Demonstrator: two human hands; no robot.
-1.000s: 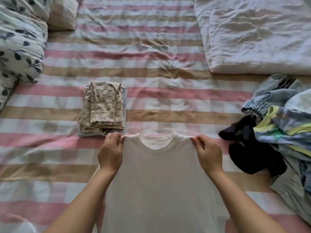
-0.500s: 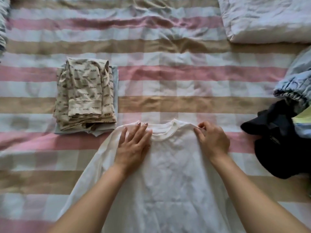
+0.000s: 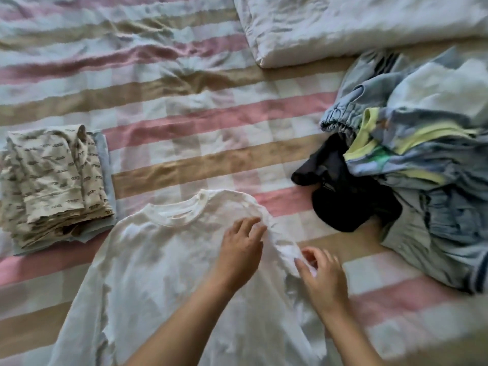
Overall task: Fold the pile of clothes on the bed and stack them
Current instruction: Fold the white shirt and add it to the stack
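The left hand (image 3: 241, 249) has crossed the white T-shirt (image 3: 163, 273). Half a second ago it lay flat just left of the collar; now it rests on the shoulder on the person's right, fingers straight and slightly spread, palm down on the cloth. The right hand (image 3: 323, 278) has dropped from that shoulder seam, which it pinched before, to the bunched sleeve (image 3: 286, 256) at the T-shirt's right edge. Its fingers are curved and a little apart over the crumpled cloth. Blur hides whether they actually pinch the sleeve, so I cannot tell.

The T-shirt lies face up and flat on the striped bed sheet (image 3: 211, 114), collar away from the person, the left sleeve spread out and the right one rumpled.

The view has also swung right since the earlier frame. The folded stack (image 3: 55, 180), a beige printed garment on top of a light blue piece (image 3: 104, 154), sits just beyond the T-shirt's left shoulder, its near corner almost touching it. To the T-shirt's right, well apart from it, lies the unfolded pile (image 3: 422, 167) of pale blue and yellow clothes, with a black garment (image 3: 348, 204) at the edge nearest the T-shirt. Far beyond the T-shirt's collar, to the right, lies a white quilt (image 3: 356, 25).
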